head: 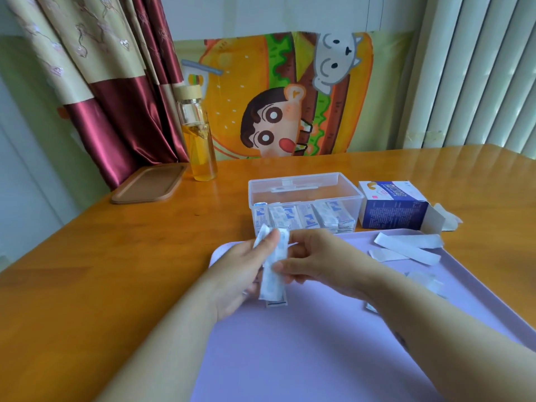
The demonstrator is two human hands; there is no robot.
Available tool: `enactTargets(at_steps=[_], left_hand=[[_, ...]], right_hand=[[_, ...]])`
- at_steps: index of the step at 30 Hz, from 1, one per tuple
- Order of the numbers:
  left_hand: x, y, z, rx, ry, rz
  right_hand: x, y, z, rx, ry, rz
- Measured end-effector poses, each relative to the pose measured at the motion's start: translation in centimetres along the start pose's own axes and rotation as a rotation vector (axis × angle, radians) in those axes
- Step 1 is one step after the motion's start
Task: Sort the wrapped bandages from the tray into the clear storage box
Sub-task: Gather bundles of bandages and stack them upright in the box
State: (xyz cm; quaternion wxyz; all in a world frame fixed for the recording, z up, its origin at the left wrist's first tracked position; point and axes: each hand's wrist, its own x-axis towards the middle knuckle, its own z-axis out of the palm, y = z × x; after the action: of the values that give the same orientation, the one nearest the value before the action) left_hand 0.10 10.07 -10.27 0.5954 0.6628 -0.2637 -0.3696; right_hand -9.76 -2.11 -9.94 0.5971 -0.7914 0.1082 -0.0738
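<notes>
A small bundle of white wrapped bandages point(274, 281) is held upright over the lilac tray point(304, 343). My left hand point(240, 274) grips the bundle from the left, fingers curled round it. My right hand point(316, 259) pinches its right side between thumb and fingers. Just behind the hands stands the clear storage box point(304, 188), with several wrapped bandages point(307, 217) stood on edge along its front wall. A few loose bandages and white paper strips point(406, 248) lie on the tray's right part, partly hidden by my right forearm.
A blue and white bandage carton point(391, 208) lies open to the right of the box. A glass bottle point(197, 140) with yellow liquid and a brown lid or tray point(149, 184) sit at the back left of the wooden table point(101, 271).
</notes>
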Motion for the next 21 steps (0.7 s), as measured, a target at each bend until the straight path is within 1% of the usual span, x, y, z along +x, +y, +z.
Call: enactTargets(at_steps=[2,4,5,7,8,9,10,12,14,18,21], left_hand=[[0.1,-0.5,0.5,-0.007,-0.056,0.007],[0.2,-0.7,0.4,-0.029,0.000,-0.018],[0.3,-0.7,0.4,-0.032,0.033,-0.033],[0.3,-0.4,0.3,-0.024,0.062,-0.047],[0.3,-0.3,0.3,-0.039,0.048,-0.041],[0.3,-0.2,0.3,-0.078,0.026,-0.033],[0.2,-0.1,0.3,-0.133,0.005,-0.033],[0.1,0.1,0.3,-0.230,-0.027,-0.052],[0.2,0.0,0.1,-0.270,-0.040,-0.060],[0.0,-0.1,0.1,-0.289,-0.058,-0.061],[-0.2,0.0,0.3,-0.281,-0.059,-0.060]], right_hand=[[-0.1,-0.3,0.3,0.009,-0.042,-0.022],[-0.5,-1.0,-0.2,-0.003,-0.011,-0.011],[-0.8,-1.4,-0.8,-0.047,0.048,0.000],[-1.5,-2.0,-2.7,-0.245,0.179,0.029],[-2.0,-2.3,-3.8,-0.412,0.217,0.046],[-2.6,-2.4,-4.8,-0.590,0.215,0.075],[-3.1,-2.4,-5.7,-0.745,0.176,0.129],[-4.1,-1.9,-6.9,-0.970,0.029,0.270],[-4.6,-1.6,-7.3,-1.134,-0.120,0.308],[-5.3,-2.4,-7.5,-1.240,-0.238,0.232],[-5.2,-2.5,-7.3,-1.391,-0.381,0.333]])
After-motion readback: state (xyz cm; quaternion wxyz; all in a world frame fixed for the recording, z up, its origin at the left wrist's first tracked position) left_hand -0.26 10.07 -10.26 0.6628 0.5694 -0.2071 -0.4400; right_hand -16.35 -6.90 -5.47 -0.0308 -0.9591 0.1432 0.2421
